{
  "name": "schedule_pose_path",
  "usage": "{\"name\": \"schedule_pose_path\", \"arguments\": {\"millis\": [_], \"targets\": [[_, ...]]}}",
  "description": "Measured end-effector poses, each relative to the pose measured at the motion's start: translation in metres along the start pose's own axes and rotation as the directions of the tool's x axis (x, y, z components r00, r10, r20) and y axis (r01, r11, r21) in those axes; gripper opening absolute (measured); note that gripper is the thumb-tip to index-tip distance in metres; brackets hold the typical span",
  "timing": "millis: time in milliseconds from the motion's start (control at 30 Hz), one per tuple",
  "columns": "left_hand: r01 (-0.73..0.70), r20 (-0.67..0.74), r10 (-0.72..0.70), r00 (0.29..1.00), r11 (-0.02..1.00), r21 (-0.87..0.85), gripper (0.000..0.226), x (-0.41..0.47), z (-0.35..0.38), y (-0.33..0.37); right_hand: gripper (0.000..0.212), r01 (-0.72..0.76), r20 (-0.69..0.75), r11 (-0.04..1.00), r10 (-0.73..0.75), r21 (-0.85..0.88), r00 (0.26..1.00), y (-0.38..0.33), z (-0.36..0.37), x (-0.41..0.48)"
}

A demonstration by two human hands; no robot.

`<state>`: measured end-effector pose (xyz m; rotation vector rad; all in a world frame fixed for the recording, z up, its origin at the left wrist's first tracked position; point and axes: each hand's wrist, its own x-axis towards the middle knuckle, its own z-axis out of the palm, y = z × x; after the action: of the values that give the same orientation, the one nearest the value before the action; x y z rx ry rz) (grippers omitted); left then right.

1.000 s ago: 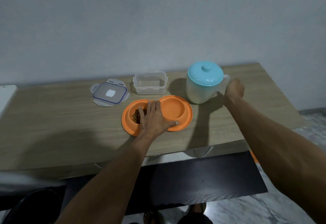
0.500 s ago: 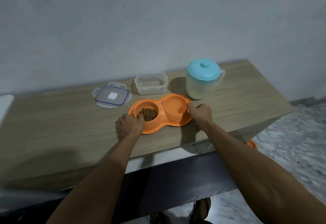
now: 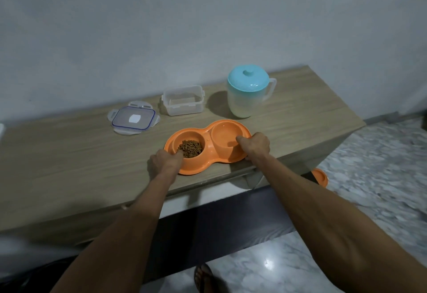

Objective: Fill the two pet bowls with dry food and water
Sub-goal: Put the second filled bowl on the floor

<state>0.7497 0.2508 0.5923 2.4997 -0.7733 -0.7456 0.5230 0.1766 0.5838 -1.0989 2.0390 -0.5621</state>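
Here a long light-wood-grain table top point(image 3: 69, 154) runs along a plain pale wall point(image 3: 208, 15), with a grey marbled floor point(image 3: 381, 165) to its right and below it. Near the table's front edge, right of its middle, sits the orange plastic double pet bowl point(image 3: 208, 142), its two round wells side by side. Behind it, close to the wall, stands a translucent white plastic jug with a turquoise lid point(image 3: 247, 94), its handle turned to the right. Just left of the jug is an open, clear, rectangular plastic container point(image 3: 182, 103), and further left its clear clip-on lid with a blue seal point(image 3: 133, 119) lies flat on the wood.

The left hand point(image 3: 163, 162) grips the bowl's left end, thumb over the rim. The right hand point(image 3: 256, 143) grips the right end, thumb lying over the rim into the right well. Brown dry kibble point(image 3: 190, 148) fills the bottom of the left well; whether the right well holds water I cannot tell. A small orange round object point(image 3: 320, 177) lies on the floor past the table's corner.
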Motion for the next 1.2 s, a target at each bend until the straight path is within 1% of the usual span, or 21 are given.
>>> {"name": "schedule_pose_path", "arguments": {"millis": [133,233,300,400,533,567,633,733,900,967,1067,1200], "targets": [[-0.017,0.022,0.017,1.0,0.999,-0.039,0.05,-0.039,0.019,0.017,0.06,0.007,-0.033,0.998,-0.005,0.059,0.999,0.027,-0.041,-0.002],[-0.038,0.059,0.044,0.997,0.994,-0.104,0.049,-0.074,0.042,0.034,0.066,-0.003,-0.054,0.988,0.011,0.152,0.999,0.053,-0.084,0.0],[-0.055,0.068,0.065,0.996,0.988,-0.145,0.049,-0.104,0.06,0.049,0.061,0.005,-0.061,0.988,0.005,0.153,0.998,0.073,-0.121,0.001],[-0.099,0.071,0.114,0.991,0.979,-0.179,0.049,-0.161,0.095,0.075,0.054,0.015,-0.111,0.978,0.008,0.208,0.994,0.111,-0.186,0.01],[-0.16,0.064,0.174,0.983,0.97,-0.181,0.052,-0.226,0.134,0.113,0.06,-0.003,-0.115,0.978,0.027,0.21,0.993,0.154,-0.264,0.019],[-0.171,0.075,0.187,0.979,0.968,-0.182,0.054,-0.244,0.147,0.123,0.056,-0.006,-0.12,0.976,0.033,0.218,0.992,0.167,-0.287,0.023],[-0.198,0.099,0.22,0.97,0.961,-0.194,0.055,-0.282,0.171,0.148,0.041,-0.002,-0.16,0.972,0.041,0.236,0.986,0.188,-0.334,0.026],[-0.244,0.143,0.279,0.95,0.944,-0.224,0.054,-0.331,0.21,0.186,0.036,-0.016,-0.211,0.964,0.074,0.264,0.975,0.217,-0.399,0.037],[-0.29,0.209,0.349,0.913,0.919,-0.268,0.051,-0.393,0.277,0.255,0.037,-0.046,-0.29,0.964,0.124,0.263,0.949,0.259,-0.49,0.076],[-0.325,0.225,0.384,0.895,0.91,-0.258,0.048,-0.411,0.304,0.282,0.036,-0.051,-0.322,0.958,0.144,0.282,0.936,0.273,-0.521,0.095],[-0.353,0.263,0.412,0.872,0.903,-0.244,0.048,-0.432,0.346,0.321,0.038,-0.068,-0.352,0.948,0.181,0.311,0.918,0.291,-0.558,0.132],[-0.351,0.301,0.421,0.855,0.899,-0.26,0.043,-0.439,0.406,0.374,0.037,-0.081,-0.374,0.941,0.207,0.328,0.904,0.306,-0.596,0.191]]}}
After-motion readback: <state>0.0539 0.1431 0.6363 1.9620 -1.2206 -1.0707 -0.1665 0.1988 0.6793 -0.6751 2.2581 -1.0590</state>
